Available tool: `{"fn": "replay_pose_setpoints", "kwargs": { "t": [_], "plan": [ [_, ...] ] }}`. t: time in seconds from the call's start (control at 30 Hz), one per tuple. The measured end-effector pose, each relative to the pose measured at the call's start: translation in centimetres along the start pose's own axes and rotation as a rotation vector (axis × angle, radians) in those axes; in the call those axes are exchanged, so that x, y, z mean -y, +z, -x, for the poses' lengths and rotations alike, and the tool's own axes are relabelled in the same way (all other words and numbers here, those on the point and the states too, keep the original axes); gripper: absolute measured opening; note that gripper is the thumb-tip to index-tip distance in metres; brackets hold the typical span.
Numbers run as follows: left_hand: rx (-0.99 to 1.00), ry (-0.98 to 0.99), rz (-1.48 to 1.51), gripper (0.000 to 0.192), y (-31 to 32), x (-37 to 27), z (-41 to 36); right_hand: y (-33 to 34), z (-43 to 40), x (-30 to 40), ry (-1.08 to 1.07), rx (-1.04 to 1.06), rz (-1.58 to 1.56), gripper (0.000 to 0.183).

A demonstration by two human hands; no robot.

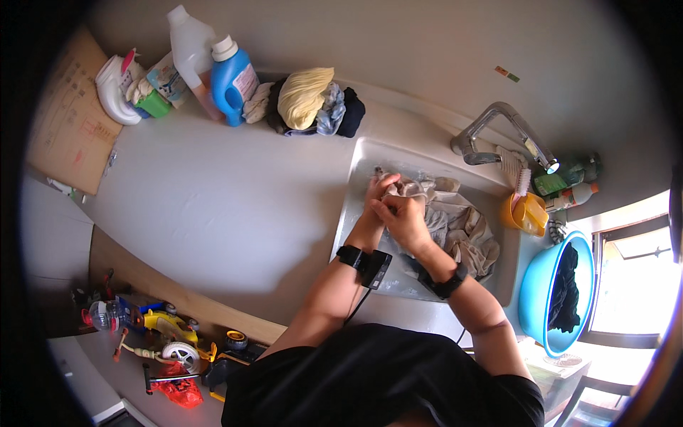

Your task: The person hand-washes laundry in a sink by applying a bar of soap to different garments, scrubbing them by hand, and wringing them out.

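Observation:
Both of my hands are together over the left part of a sink [349, 197]. My left hand [377, 198] grips a bunched, wet piece of light cloth [408, 188]. Pressed against the same bundle from the right is my right hand [408, 224], its fingers curled and partly hidden. More beige and grey wet cloth [472, 235] lies crumpled in the sink, right of my hands. A chrome faucet [499, 112] arches over the sink's back right corner.
Folded clothes [304, 101], a blue detergent bottle [233, 80] and other bottles line the wall. Right of the sink are a yellow scoop [525, 214] with a brush [522, 183] and a blue basin [539, 293] holding dark cloth. A cardboard box [74, 117] stands far left.

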State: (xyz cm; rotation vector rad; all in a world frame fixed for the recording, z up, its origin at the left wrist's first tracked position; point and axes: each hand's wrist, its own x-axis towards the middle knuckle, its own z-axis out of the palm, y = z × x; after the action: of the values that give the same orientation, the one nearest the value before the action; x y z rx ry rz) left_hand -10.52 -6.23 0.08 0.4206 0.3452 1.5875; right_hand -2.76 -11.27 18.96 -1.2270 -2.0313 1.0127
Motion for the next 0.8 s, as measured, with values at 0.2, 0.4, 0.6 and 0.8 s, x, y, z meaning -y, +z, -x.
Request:
{"fn": "replay_pose_setpoints", "kwargs": {
  "t": [0.2,0.4,0.6,0.8],
  "plan": [
    [-0.118,-0.218,0.202,0.039,1.8,0.5,-0.7,1.5,-3.3,-3.9,-0.225,-0.351,0.495,0.037],
    [-0.560,-0.216,0.001,0.042,6.3,-1.3,-0.4,-1.7,-8.5,-7.9,0.065,-0.305,0.548,0.043],
    [-0.600,-0.185,-0.172,0.045,7.3,-3.3,-0.8,-0.9,-6.4,-16.3,0.202,-0.030,0.639,0.036],
    [-0.845,-0.047,-0.149,0.034,2.3,-0.5,-2.0,3.3,-2.7,-12.8,0.143,0.323,0.854,0.050]
  ]
}}
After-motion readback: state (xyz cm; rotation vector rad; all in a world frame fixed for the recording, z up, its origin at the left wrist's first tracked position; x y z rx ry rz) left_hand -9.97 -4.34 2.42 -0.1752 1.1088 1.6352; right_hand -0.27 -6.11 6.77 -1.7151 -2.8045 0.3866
